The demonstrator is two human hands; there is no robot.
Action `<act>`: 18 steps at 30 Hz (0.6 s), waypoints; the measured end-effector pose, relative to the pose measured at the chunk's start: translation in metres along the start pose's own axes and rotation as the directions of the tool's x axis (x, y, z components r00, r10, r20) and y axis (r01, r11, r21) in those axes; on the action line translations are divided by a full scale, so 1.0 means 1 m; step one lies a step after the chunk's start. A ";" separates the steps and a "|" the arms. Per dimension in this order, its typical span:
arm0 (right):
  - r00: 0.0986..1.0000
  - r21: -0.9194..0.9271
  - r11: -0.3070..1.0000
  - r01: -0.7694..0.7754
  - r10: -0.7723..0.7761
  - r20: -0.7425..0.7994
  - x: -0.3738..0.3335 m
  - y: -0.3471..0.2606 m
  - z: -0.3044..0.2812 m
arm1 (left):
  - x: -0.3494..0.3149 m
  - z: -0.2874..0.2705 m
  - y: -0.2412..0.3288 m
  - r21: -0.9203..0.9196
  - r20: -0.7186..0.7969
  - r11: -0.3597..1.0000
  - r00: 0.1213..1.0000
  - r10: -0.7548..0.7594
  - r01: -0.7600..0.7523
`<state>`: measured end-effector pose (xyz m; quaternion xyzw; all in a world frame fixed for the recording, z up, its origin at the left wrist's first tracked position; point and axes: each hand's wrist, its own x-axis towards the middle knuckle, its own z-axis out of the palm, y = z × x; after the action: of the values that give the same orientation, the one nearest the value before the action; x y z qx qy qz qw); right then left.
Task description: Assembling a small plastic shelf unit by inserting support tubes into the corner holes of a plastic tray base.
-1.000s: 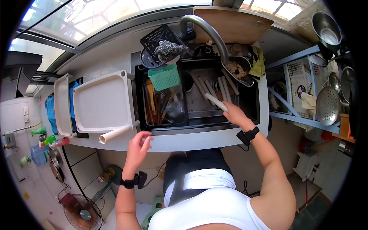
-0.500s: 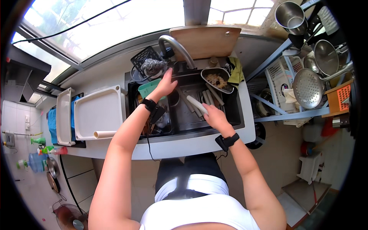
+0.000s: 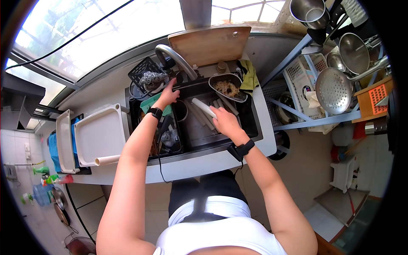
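Note:
A white tube [image 3: 203,107] is gripped near its lower end by my right hand [image 3: 226,122], held slanting over the sink [image 3: 193,138]. Beneath and beside it, several pale tubes [image 3: 196,115] lie on the sink bottom. My left hand [image 3: 169,96] reaches to the back left of the sink, fingers stretched out, thumb apart, with nothing visible in it. Its fingertips are by the base of the curved metal faucet [image 3: 178,60] and a steel wool scrubber [image 3: 152,80]; I cannot tell whether they touch anything. Under that wrist sits a green container [image 3: 148,102], partly hidden.
A metal strainer bowl of food scraps [image 3: 226,87] and a yellow-green cloth [image 3: 248,76] sit at the sink's back right. A cutting board [image 3: 210,44] leans behind. Left are a white tray [image 3: 102,136] and another tube [image 3: 107,160]. A rack [image 3: 293,63] with pots stands right.
The view has shifted, so the scene sits further left. My right hand has moved the white tube slightly farther away over the sink. My left hand stays near the faucet base.

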<state>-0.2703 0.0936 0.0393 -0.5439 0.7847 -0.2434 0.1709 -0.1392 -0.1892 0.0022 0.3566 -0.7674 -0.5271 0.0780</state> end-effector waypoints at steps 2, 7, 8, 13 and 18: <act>1.000 0.000 1.000 0.004 -0.004 0.026 0.006 -0.005 -0.002 | 0.008 -0.006 -0.003 0.050 -0.006 0.999 1.000 0.018 -0.018; 1.000 -0.021 1.000 -0.010 0.010 0.020 0.009 0.002 0.000 | 0.007 0.017 0.021 0.016 -0.226 0.995 0.969 0.102 -0.101; 1.000 -0.021 1.000 -0.020 0.020 0.022 0.009 0.004 -0.001 | 0.003 0.023 0.029 0.013 -0.217 0.995 0.971 0.099 -0.099; 1.000 0.012 1.000 0.016 -0.016 -0.021 0.018 -0.008 -0.004 | 0.003 0.024 0.003 0.105 -0.163 0.989 0.980 0.117 -0.101; 0.998 0.032 0.999 0.009 -0.007 -0.056 0.021 -0.004 -0.003 | -0.022 0.038 0.026 0.109 -0.141 0.979 0.972 0.185 -0.171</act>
<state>-0.2761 0.0735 0.0439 -0.5373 0.7829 -0.2718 0.1564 -0.1539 -0.1424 0.0136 0.3283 -0.8127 -0.4521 0.1655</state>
